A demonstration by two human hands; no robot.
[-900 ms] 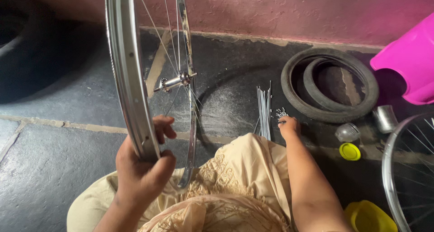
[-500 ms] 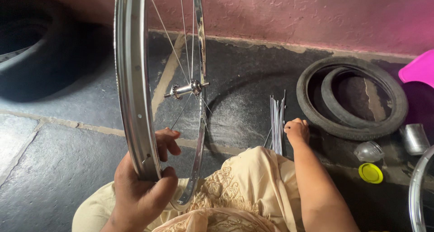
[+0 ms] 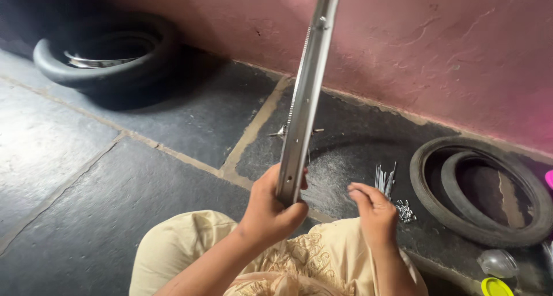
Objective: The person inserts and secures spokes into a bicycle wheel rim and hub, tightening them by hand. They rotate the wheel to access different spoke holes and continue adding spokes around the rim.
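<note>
Tyre with a rim inside lies flat on the floor at my 10 o'clock, well apart from the work.

Left hand: grip closed around the lower edge of the wheel rim, thumb on one side, fingers wrapped on the other. Rim stands upright, nearly edge-on to me, running from the hand up toward 12 o'clock and out of frame. Hub shows behind it, a few spokes already laced.

Right hand: at 2 o'clock from the left hand, grip loosely curled, fingertips bent down. Can't tell if anything is pinched in it. It hovers just beside the bundle of loose spokes and the small heap of spoke nipples, both on the floor.

Two bare tyres, one nested in the other, at 3 o'clock. Clear plastic bottle and yellow lid at 4 o'clock.

My read on doing this well: keep the rim vertical and steady with the left, don't let it twist. Take one spoke only, by the threaded end, so the bundle doesn't scatter. Turn the rim so the next empty hole faces me before lifting the spoke. Keep nipples within reach.
</note>
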